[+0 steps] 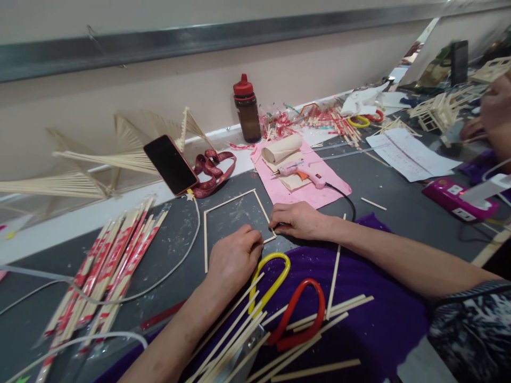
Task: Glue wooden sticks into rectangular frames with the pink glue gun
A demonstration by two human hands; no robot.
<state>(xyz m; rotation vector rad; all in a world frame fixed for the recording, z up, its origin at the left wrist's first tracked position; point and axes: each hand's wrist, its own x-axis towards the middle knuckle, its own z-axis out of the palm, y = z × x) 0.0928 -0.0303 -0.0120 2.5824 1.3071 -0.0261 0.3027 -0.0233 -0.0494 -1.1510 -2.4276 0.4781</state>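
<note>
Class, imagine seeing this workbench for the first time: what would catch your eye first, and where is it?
Probably the yellow-and-red scissors, front and centre among loose sticks. Just beyond, the left hand and right hand are at the near side of a stick frame. Farther back, a pink glue gun lies over a pink sheet.

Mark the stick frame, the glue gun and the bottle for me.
Stick frame (205,242), head view: middle of its left stick.
Glue gun (294,168), head view: its pink body.
Bottle (249,119), head view: its dark body.
</note>
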